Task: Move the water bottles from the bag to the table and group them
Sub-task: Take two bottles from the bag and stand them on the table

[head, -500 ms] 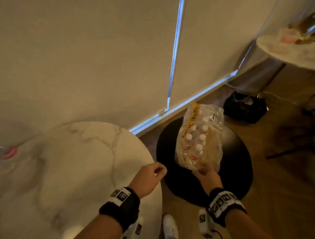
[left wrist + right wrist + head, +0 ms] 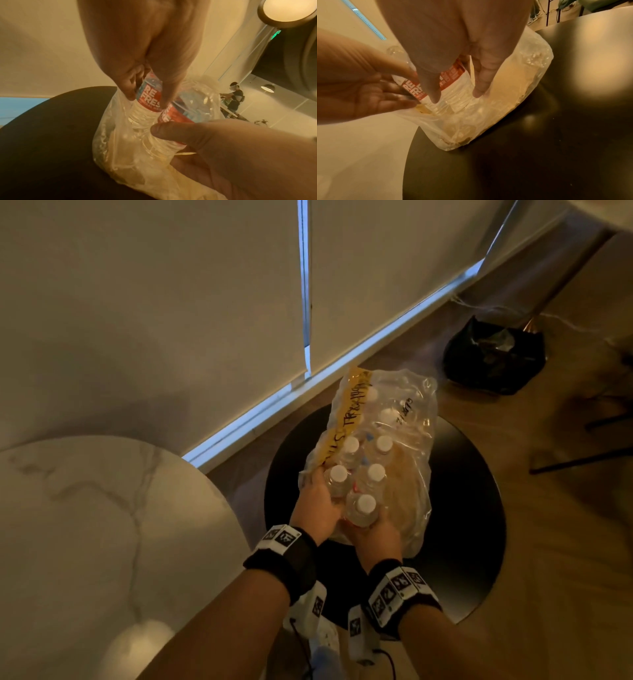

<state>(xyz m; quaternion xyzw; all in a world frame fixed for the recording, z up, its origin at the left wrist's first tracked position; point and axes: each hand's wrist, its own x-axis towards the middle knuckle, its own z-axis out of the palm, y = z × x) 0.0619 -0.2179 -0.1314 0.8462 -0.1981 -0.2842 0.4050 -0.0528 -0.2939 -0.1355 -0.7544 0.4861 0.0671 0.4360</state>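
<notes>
Water bottles (image 2: 363, 470) stand capped inside a clear plastic bag (image 2: 407, 460) on the round black stool (image 2: 472, 508); in the head view 7 white caps show. The left hand (image 2: 317, 505) grips a bottle at the bag's near-left edge, and the right hand (image 2: 375, 537) clasps the nearest one, likely to lift both toward the marble table (image 2: 102, 525) left of the hands.

Left wrist view: fingers (image 2: 164, 97) curl round a red-labelled bottle (image 2: 147, 102); its cap is hidden.

Right wrist view: fingers (image 2: 429, 89) wrap another labelled bottle (image 2: 450, 86), whose base is blurred by plastic.
</notes>
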